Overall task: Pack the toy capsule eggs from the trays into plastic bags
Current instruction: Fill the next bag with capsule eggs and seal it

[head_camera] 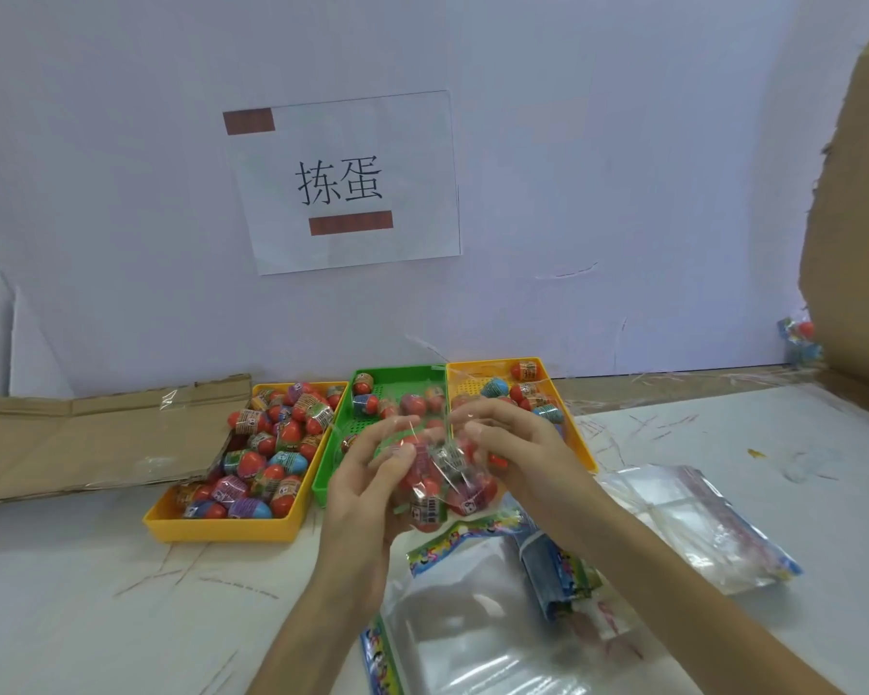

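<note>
1. Clear plastic forms the filled bag [435, 474], held up in both hands over the near end of the green tray [362, 418]; red capsule eggs with printed wrappers show through its film.
2. The left hand [367, 474] grips the bag from its left side, fingers curled round the film and thumb towards the top.
3. The right hand [512, 443] holds the other side, fingers bent over the bag's upper part and pinching the plastic.
4. Three trays stand side by side on the white tabletop [96, 594], close to the back wall.
5. The left yellow tray [222, 529] is heaped with loose eggs [272, 443], mostly red, with blue, purple and green halves.
6. The green tray in the middle holds only a few eggs at its far end, and much of its perforated floor is bare.
7. The right yellow tray [580, 443] carries a small cluster of eggs [523, 393] at its far end, partly hidden behind the right hand.
8. Empty bags [472, 619] with colourful printed strips lie flat on the tabletop below the hands, and a second stack of bags [698, 524] lies to their right.
9. A flattened cardboard sheet [71, 433] lies left of the trays.
10. A paper sign [347, 183] with two printed characters is taped to the wall above.
</note>
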{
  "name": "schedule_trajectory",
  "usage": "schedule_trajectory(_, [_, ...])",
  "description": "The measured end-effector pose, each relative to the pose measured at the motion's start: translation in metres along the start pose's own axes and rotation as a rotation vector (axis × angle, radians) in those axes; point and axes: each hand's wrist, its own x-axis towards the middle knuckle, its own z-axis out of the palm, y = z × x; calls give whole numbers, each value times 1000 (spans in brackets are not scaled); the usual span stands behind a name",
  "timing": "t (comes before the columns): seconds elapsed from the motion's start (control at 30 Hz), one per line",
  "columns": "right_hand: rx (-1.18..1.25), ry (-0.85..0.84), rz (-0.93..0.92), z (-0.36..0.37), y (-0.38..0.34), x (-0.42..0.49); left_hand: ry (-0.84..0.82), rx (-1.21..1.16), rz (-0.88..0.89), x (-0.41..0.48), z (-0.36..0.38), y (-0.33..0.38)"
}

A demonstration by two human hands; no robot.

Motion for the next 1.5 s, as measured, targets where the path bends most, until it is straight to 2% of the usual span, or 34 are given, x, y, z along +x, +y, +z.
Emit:
schedule_trajectory(0.13, [-72,48,-32,1,2,-2,21,-3,-16,-2,1,4])
schedule_trajectory(0.43, [61,70,-13,0,1,-1,-111,-274,-156,2,-3,4])
schedule_trajectory(0.53, [113,81,-15,1,-1,-2,-40,-277,-197,5,-4,2])
schedule_trajectory(0.7, [63,119,-24,1,-1,-3,134,-215,-134,2,-5,-2])
schedule_trajectory(0.8, [42,105,-28,2,2,-3,151,-267,-147,4,-6,0])
schedule_trajectory(0.93, [77,98,-13,0,5,0,55,-407,-201,4,-6,0])
schedule_trajectory(1.1, [37,-57,-10,-1,4,-1,-134,-458,-253,3,-12,1])
schedule_trajectory(1.2, [56,-45,-20,-1,2,-1,-197,-507,-262,2,-12,5])
schedule_trajectory(1.33, [69,-57,-40,-2,0,-2,-211,-386,-271,-2,-5,9])
schedule_trajectory(1.5, [55,-55,-26,-1,1,-2,-149,-181,-188,-4,1,11])
